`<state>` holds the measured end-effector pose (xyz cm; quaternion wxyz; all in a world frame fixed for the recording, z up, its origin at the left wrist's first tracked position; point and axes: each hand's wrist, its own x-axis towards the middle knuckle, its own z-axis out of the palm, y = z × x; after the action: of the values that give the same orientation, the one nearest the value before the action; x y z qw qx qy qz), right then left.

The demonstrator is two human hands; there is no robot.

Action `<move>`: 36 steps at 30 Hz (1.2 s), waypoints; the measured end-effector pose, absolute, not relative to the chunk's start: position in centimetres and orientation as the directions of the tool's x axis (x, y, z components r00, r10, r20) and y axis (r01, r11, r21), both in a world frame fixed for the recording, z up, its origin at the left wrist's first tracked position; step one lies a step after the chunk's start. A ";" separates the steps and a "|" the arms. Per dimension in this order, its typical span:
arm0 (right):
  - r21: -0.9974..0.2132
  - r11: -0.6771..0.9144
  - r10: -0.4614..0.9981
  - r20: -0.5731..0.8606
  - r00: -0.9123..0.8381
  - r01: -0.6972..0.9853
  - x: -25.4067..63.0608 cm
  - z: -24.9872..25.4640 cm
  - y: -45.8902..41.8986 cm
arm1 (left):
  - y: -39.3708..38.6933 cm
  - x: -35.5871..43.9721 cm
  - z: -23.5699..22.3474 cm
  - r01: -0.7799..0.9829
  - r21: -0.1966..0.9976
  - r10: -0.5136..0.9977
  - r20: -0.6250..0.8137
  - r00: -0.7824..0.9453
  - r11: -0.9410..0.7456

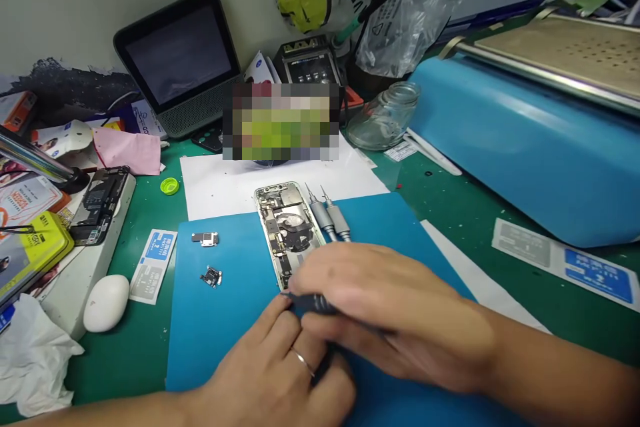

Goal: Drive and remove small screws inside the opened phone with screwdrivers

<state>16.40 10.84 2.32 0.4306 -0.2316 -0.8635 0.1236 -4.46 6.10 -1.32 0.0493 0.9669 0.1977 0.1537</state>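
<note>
An opened smartphone (pixel 290 227) with its inner parts bare lies on a blue mat (pixel 200 340). My right hand (pixel 385 300) grips a slim black tool (pixel 313 303), whose tip meets the phone's near end; its kind is hidden by the fingers. Below it, my left hand (pixel 280 367), wearing a ring, has curled fingers with a fingertip at the phone's near edge. Something dark shows between its fingers and thumb, too covered to name. Beside the phone rest two grey pen-like tools (pixel 330 217) with needle tips. Two small phone parts, a metal-plated piece (pixel 205 239) and a dark piece (pixel 211 277), lie left.
White paper (pixel 210 180) lies behind the mat. Further back are a smart display (pixel 180 53), a glass jar (pixel 383 117) and a blurred-out patch. Left stand a white earbud case (pixel 107 303), another opened phone (pixel 103 203) and crumpled tissue (pixel 37 353). A rolled blue sheet (pixel 525 153) is right.
</note>
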 end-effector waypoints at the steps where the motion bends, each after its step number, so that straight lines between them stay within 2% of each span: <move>1: -0.416 0.875 0.484 0.745 -0.460 0.247 16.3 2.4 11.4 | 6.2 -4.4 -1.4 0.368 0.138 0.393 0.328 0.859 -0.920; 5: -0.524 0.800 0.601 0.702 -0.383 0.294 16.1 2.1 12.6 | 6.3 -4.0 -1.3 0.384 0.090 0.383 0.434 0.815 -0.919; 10: -0.530 0.785 0.618 0.706 -0.345 0.322 16.3 1.4 12.8 | 6.2 -4.1 -1.1 0.405 0.098 0.403 0.453 0.795 -0.909; 15: -0.578 0.748 0.662 0.686 -0.301 0.327 16.3 1.3 12.7 | 6.2 -4.3 -1.0 0.401 0.090 0.401 0.410 0.819 -0.912; 27: -0.605 0.738 0.671 0.702 -0.238 0.298 16.1 0.7 12.6 | 6.4 -4.2 -0.1 0.380 0.103 0.391 0.360 0.847 -0.919; 36: -0.585 0.775 0.631 0.702 -0.330 0.239 15.8 0.7 12.4 | 6.4 -3.9 0.2 0.376 0.128 0.395 0.401 0.827 -0.918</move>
<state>15.81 12.41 0.72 0.5094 -0.2745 -0.7924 0.1928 -3.95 6.44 0.25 0.0219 0.9554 0.2016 0.2147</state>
